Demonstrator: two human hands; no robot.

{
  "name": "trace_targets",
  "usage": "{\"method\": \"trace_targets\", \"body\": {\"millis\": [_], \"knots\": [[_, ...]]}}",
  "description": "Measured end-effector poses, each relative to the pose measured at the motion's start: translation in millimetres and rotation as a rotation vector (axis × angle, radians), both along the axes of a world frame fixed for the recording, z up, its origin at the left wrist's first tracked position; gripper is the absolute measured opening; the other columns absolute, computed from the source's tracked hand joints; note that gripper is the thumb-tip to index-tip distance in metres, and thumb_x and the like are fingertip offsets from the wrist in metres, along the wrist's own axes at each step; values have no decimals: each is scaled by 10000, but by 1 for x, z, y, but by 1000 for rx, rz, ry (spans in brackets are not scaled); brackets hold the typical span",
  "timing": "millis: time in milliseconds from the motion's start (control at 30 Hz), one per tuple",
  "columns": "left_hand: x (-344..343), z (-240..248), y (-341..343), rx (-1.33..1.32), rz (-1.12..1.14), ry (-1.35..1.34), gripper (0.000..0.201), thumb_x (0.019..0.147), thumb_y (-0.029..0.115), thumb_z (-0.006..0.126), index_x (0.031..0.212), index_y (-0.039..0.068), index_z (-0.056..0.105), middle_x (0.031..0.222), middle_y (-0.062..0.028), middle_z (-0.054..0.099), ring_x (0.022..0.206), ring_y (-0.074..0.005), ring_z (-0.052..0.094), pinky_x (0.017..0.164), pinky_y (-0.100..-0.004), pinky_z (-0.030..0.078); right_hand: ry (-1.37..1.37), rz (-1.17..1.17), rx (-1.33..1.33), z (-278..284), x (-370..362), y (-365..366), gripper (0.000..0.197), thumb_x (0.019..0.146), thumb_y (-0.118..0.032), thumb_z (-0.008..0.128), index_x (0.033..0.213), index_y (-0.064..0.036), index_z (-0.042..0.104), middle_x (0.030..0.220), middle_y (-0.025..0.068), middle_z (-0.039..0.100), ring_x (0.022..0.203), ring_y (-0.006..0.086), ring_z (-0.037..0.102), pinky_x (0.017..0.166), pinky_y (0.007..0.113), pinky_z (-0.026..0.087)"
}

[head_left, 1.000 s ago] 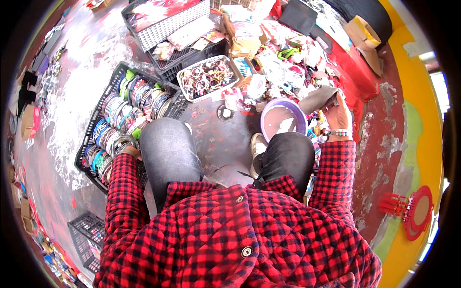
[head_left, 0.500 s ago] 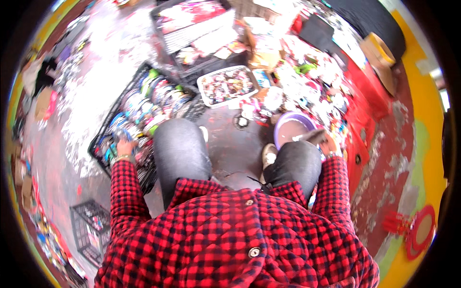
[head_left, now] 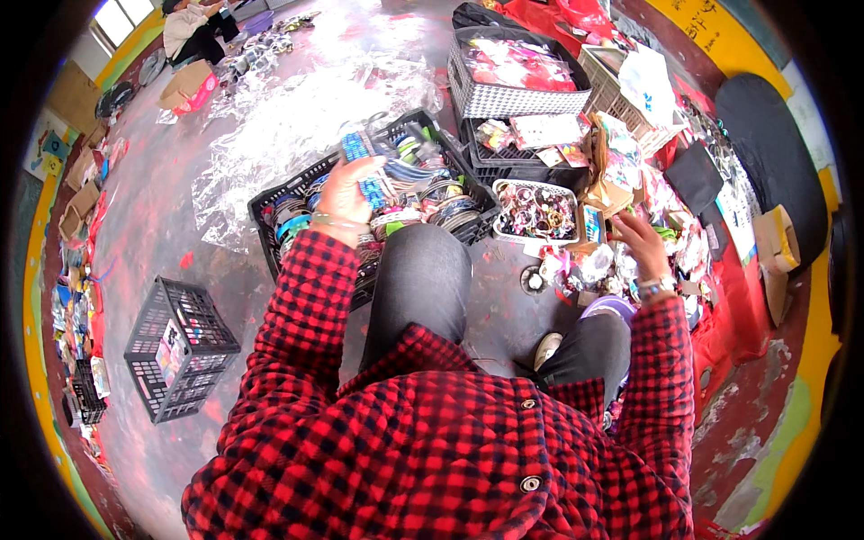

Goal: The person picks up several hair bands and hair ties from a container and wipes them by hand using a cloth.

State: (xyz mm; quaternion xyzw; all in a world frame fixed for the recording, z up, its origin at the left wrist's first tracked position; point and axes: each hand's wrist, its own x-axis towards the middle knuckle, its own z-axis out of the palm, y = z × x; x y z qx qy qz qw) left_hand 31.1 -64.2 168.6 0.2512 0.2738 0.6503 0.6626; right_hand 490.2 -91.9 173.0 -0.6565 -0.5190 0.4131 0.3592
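My left hand (head_left: 344,196) is closed round a bunch of blue patterned headbands (head_left: 358,148), raised over the front of a black plastic crate (head_left: 270,236). That crate is packed with rows of headbands (head_left: 452,200) in many colours. My right hand (head_left: 641,245) hovers with its fingers apart and nothing visible in them, over a heap of small plastic-wrapped goods (head_left: 598,266). Below its wrist a purple basin (head_left: 610,304) shows only by its rim, mostly hidden by my knee and forearm. A white basket (head_left: 498,236) of small hair ornaments stands between the hands, farther off.
Beyond the crate lies crumpled clear plastic sheeting (head_left: 243,171). A black crate (head_left: 183,349) stands at my left. Stacked baskets (head_left: 517,102) stand ahead, with a red sheet (head_left: 740,301) at my right. Another person (head_left: 193,31) sits at the far upper left.
My left hand has come up out of the crate with the blue headbands. My right hand has left the basin, and the dark object it held is gone from it. The view has shifted.
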Motion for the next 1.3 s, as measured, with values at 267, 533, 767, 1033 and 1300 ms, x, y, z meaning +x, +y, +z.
{"method": "trace_targets", "body": {"millis": [267, 533, 767, 1033, 1300], "knots": [[25, 46, -9, 31, -160, 83, 137, 739, 15, 590, 875, -3, 581, 782, -86, 626, 684, -167, 618, 639, -274, 512, -170, 657, 427, 51, -248, 26, 440, 754, -84, 628, 1155, -32, 456, 975, 78, 591, 702, 107, 558, 654, 249, 470], [-26, 53, -35, -16, -49, 206, 187, 744, 46, 600, 905, -44, 562, 774, -128, 605, 695, -213, 603, 636, -323, 511, -323, 476, 403, 40, -266, 44, 277, 774, -246, 596, 972, -67, 521, 761, 185, 596, 735, 356, 580, 643, 388, 440], [-71, 19, -45, -85, 316, 208, 156, 741, 7, 600, 894, -11, 568, 718, -92, 579, 600, -187, 575, 573, -299, 495, -214, 575, 284, -7, -221, 64, 264, 827, -183, 549, 1053, -56, 495, 729, 94, 546, 622, 191, 522, 554, 299, 444], [-151, -123, -10, -439, 363, 1498, 542, 596, 219, 720, 962, -107, 491, 835, -222, 604, 803, -303, 599, 727, -337, 465, -376, 625, 174, -68, -227, 103, 373, 761, -257, 549, 1054, -38, 476, 877, 259, 581, 874, 412, 547, 759, 438, 424], [-198, -193, 6, -716, 265, 1901, 596, 606, 299, 738, 1019, -52, 488, 999, -258, 567, 964, -369, 545, 842, -390, 428, -162, 894, 121, -103, -273, 123, 337, 837, -69, 514, 1166, -115, 459, 808, -11, 542, 687, 67, 493, 627, 229, 453]]}}
